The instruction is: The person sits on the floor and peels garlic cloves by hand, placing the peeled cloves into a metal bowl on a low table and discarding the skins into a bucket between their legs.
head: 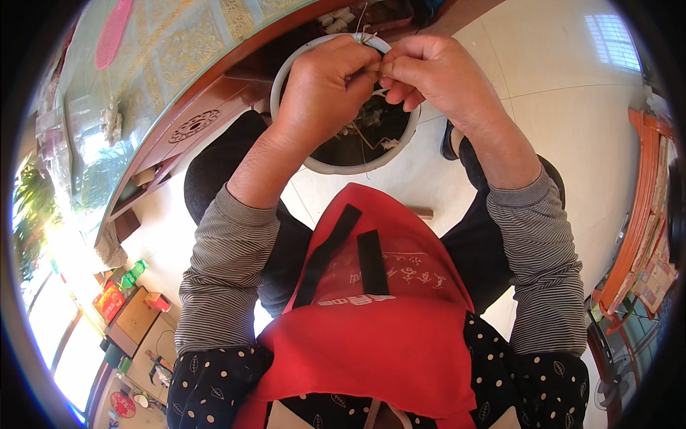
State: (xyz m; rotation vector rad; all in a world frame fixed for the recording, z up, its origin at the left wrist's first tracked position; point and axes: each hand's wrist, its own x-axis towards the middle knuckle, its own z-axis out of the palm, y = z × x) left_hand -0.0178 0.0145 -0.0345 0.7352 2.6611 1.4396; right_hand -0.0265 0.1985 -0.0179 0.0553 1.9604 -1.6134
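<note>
Both hands meet above a round white tub (348,169), fingertips pinched close together. My left hand (329,80) has thumb and forefinger closed on a thin plant-like strand (366,37), whose pale ends stick out beyond the knuckles. From the other side, my right hand (437,80) pinches at the same spot with thumb and forefinger, its other fingers curled below. The part between the fingertips is small and mostly hidden. Inside the tub, dark contents (343,147) hold pale scraps (390,143) and a bent thin stalk (364,134).
A wooden table (214,80) with a glass top over patterned cloth curves along the left, a pink mesh swatter (113,35) on it. My red apron (370,343) covers my lap. A wooden piece (419,213) lies on the tiled floor (568,139). At right stands a wooden seat (624,214).
</note>
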